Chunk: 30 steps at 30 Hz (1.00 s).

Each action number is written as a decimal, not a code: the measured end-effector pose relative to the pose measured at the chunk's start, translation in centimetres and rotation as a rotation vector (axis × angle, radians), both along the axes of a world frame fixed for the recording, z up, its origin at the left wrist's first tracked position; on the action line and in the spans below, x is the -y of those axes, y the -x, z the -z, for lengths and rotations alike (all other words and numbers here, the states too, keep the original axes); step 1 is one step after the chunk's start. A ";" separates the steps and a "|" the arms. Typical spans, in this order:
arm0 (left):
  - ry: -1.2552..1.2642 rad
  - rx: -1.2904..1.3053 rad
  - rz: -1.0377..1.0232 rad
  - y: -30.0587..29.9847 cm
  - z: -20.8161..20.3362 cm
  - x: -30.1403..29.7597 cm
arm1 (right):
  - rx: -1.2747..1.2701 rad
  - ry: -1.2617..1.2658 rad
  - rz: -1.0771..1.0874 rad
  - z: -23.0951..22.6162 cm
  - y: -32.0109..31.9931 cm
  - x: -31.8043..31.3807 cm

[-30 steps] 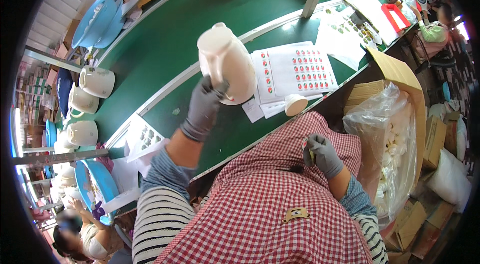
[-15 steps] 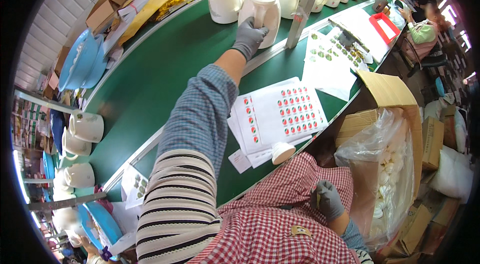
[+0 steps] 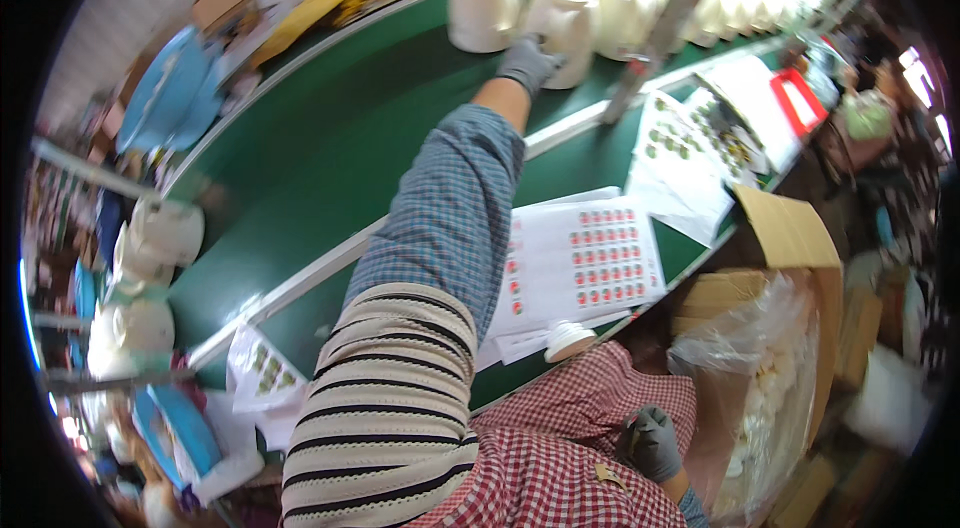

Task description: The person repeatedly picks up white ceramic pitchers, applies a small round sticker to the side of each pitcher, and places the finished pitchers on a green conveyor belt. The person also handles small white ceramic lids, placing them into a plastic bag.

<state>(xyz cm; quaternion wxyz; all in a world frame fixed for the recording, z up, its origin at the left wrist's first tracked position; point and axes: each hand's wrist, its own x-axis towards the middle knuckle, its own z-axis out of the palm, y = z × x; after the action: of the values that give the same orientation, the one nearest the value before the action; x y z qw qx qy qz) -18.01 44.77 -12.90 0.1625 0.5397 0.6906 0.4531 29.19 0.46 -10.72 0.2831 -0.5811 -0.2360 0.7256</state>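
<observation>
With its arm stretched far forward, my left hand [image 3: 530,66], in a grey glove, is at the handle side of a white jug [image 3: 567,25]. Its fingers are curled at the jug's handle, though blur softens the grip. The jug stands upright on the green conveyor belt [image 3: 300,138], close to other white jugs [image 3: 485,6]. My right hand [image 3: 654,443], also gloved in grey, rests closed over my checked apron [image 3: 560,478]. Something small and dark may be between its fingers; I cannot make out what.
Sheets of red-and-green round stickers [image 3: 605,253] lie before me, beside a small white lid-like piece [image 3: 569,341]. An open carton [image 3: 790,228] with plastic-wrapped white parts stands at right. A metal post [image 3: 680,18] rises beside the belt. Blue basins [image 3: 172,93] are at left.
The whole view has shifted, carrying the scene mostly rightward, and is blurrier. My left hand stays at the same jug, which keeps its place among the others. My right hand remains closed.
</observation>
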 end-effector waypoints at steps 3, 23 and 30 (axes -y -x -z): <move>0.045 0.075 0.061 -0.1 -1.4 9.5 | 0.091 -0.108 -0.090 -0.1 1.4 -0.8; 0.654 -0.651 -1.319 41.1 -9.1 61.3 | 0.288 -0.201 -0.167 -6.5 6.5 2.0; 0.358 -0.263 -1.296 45.2 -7.9 61.4 | 0.449 -0.358 -0.278 -7.9 6.5 4.7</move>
<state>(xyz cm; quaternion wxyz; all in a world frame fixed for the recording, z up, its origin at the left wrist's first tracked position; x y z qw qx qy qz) -63.25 -16.62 -5.03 -0.1400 0.0330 0.9525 0.2686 22.71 -4.23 -2.86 0.2201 -0.6298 -0.4937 0.5579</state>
